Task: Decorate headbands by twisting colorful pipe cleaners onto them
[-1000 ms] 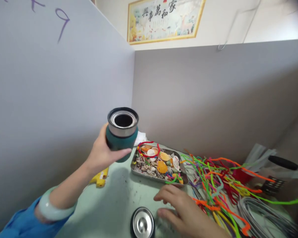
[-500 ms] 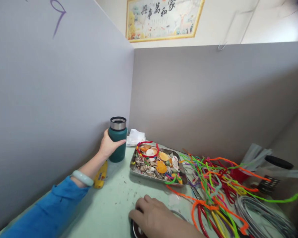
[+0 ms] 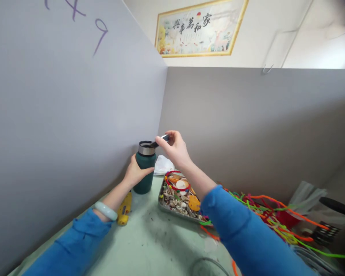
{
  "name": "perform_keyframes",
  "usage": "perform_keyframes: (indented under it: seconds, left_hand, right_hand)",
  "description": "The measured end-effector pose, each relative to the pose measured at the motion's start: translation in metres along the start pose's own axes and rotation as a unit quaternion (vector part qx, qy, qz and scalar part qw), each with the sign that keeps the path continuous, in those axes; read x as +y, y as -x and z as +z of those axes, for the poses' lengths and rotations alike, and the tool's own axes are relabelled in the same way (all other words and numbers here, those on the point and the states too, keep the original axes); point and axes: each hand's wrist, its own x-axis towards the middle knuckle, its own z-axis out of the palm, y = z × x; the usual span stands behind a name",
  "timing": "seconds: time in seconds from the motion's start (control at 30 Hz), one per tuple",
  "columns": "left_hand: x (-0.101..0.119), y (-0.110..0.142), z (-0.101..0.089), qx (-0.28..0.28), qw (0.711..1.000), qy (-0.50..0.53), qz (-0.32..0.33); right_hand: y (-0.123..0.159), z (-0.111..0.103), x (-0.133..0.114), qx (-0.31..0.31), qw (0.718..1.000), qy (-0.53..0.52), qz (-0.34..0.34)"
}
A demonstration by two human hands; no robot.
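On the left part of the table stands a dark green bottle (image 3: 144, 180) with a steel neck and an uncovered mouth. My left hand (image 3: 136, 171) is wrapped around its side, thumb across the front. At the mouth, my right hand (image 3: 174, 147) pinches a dark bottle lid (image 3: 161, 140). The lid is tilted, with its lower edge at the right side of the rim; whether it touches the rim I cannot tell. My fingers cover part of it.
A metal tray (image 3: 172, 212) of shells and beads lies right of the bottle, partly behind my right arm. A yellow tool (image 3: 124, 209) lies by my left wrist. Colourful pipe cleaners (image 3: 276, 212) spread rightward. Grey partitions (image 3: 218, 115) border the table.
My right hand has risen from the table's front to the bottle's mouth, bringing the dark lid with it. My left hand stays on the bottle. The view has shifted slightly.
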Motion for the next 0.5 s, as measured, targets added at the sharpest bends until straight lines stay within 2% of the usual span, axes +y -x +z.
perform_keyframes:
  seconds: [0.1, 0.27, 0.4, 0.5]
  left_hand:
    - [0.000, -0.001, -0.001, -0.004, 1.000, -0.009, -0.001]
    - [0.000, -0.002, -0.002, -0.015, 1.000, -0.021, -0.009]
    - [0.002, -0.001, -0.003, -0.016, 0.999, -0.028, -0.017]
    - [0.006, 0.002, -0.003, -0.012, 0.999, -0.029, -0.011]
  right_hand:
    - [-0.019, 0.029, 0.006, 0.034, 0.999, -0.004, 0.013]
    - [-0.015, 0.053, 0.018, -0.001, 0.997, 0.078, 0.026]
    - [-0.010, 0.050, 0.021, -0.051, 0.992, 0.118, 0.005]
    - [-0.004, 0.032, 0.018, -0.069, 0.984, 0.157, -0.052]
